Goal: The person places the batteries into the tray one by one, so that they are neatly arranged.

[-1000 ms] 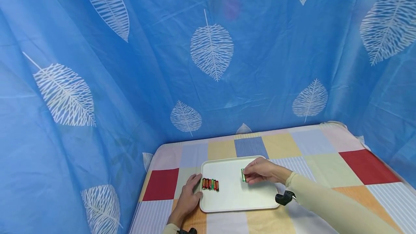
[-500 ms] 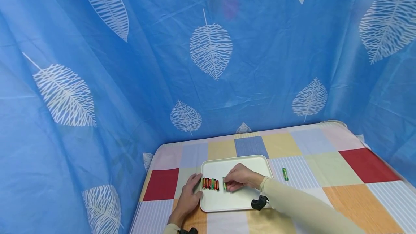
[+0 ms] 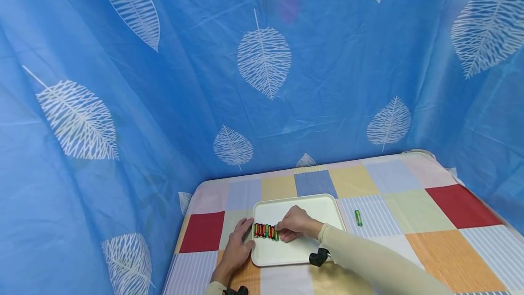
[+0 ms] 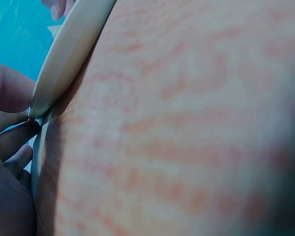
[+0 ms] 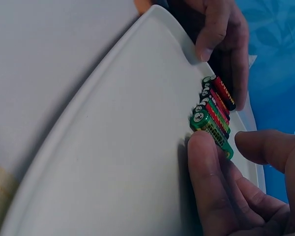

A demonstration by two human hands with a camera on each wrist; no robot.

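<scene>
A green battery (image 5: 211,130) lies at the near-right end of a close row of red and green batteries (image 3: 264,231) on the white tray (image 3: 303,256). My right hand (image 3: 295,223) pinches this green battery between thumb and fingers, against the row. In the right wrist view its fingertips (image 5: 201,140) touch the battery's side. My left hand (image 3: 238,246) rests at the tray's left edge, its fingers extended along the outside and its thumb by the rim. The left wrist view shows this hand beside the tray's rim (image 4: 69,54).
Another green battery (image 3: 358,218) lies on the patchwork tablecloth (image 3: 438,254), right of the tray. Blue curtain (image 3: 319,81) with white leaf prints hangs behind the table and at both sides.
My right hand has carried the green battery leftward across the tray to the row's right end. The left hand stays at the tray's edge.
</scene>
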